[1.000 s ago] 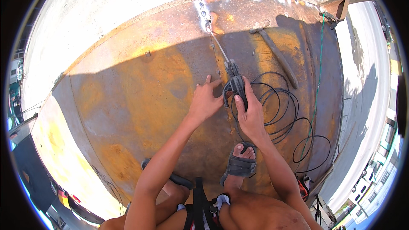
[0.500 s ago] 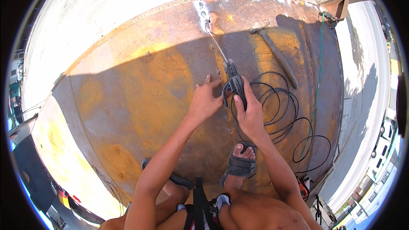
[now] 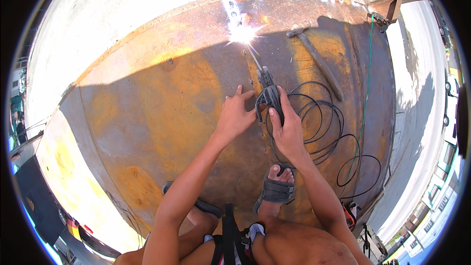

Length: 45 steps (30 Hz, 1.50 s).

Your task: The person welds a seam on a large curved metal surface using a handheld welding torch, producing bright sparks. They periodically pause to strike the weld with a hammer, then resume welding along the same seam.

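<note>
My right hand [image 3: 288, 133] is closed around a black welding electrode holder [image 3: 269, 92]. A thin welding rod [image 3: 255, 59] sticks out of its jaws, pointing away from me. At the rod's tip a bright arc [image 3: 243, 33] glares on a seam of the rusty steel plate [image 3: 167, 113], hiding the tip itself. Close by on the left, my left hand [image 3: 236, 115] has its fingers spread, the fingertips at the holder's side; whether they touch it I cannot tell. Beyond the glare, a whitish weld bead [image 3: 233, 11] runs along the seam.
A hammer [image 3: 320, 64] lies on the plate right of the holder. Black cable [image 3: 338, 140] is coiled beside my right forearm. A green cord [image 3: 365, 103] runs down the right side from a metal bracket [image 3: 389, 13]. My sandalled foot [image 3: 278, 186] stands below my hands.
A bright arc with sparks has flared up at the rod's tip, where there was no glow before. My hands and the holder have hardly moved.
</note>
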Motion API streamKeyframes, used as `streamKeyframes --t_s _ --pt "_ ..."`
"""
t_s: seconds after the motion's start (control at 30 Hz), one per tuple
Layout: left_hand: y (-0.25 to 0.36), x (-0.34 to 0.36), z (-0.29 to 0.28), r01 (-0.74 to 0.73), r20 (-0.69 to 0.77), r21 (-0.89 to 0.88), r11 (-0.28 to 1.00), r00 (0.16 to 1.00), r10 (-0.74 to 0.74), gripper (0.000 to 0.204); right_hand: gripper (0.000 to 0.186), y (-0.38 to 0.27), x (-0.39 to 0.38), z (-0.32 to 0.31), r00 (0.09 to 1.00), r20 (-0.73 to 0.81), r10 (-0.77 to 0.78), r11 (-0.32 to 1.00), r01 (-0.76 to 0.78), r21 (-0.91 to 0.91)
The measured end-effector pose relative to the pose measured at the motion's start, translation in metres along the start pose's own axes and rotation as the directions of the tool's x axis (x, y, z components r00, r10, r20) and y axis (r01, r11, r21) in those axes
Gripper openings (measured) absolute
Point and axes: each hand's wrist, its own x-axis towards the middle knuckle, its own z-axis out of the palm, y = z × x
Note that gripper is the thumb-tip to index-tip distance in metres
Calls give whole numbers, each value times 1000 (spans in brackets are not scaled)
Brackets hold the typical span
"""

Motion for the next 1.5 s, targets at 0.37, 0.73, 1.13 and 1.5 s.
streamKeyframes --t_s 0.37,0.73,1.13,1.5 --pt "7 -1 -5 130 62 -102 986 990 -124 74 59 -4 -2 -2 1000 0 13 1000 -13 24" --pt "4 -1 -3 12 -15 -1 1000 1000 -12 78 58 -6 -2 -4 999 -21 -26 1000 26 3" --pt "2 1 -1 37 -20 -24 999 999 -37 74 58 -5 2 -5 1000 7 11 1000 -11 -1" --pt "5 -1 -5 69 1 -15 998 998 -69 69 58 -6 3 -1 1000 13 23 1000 -23 -9"
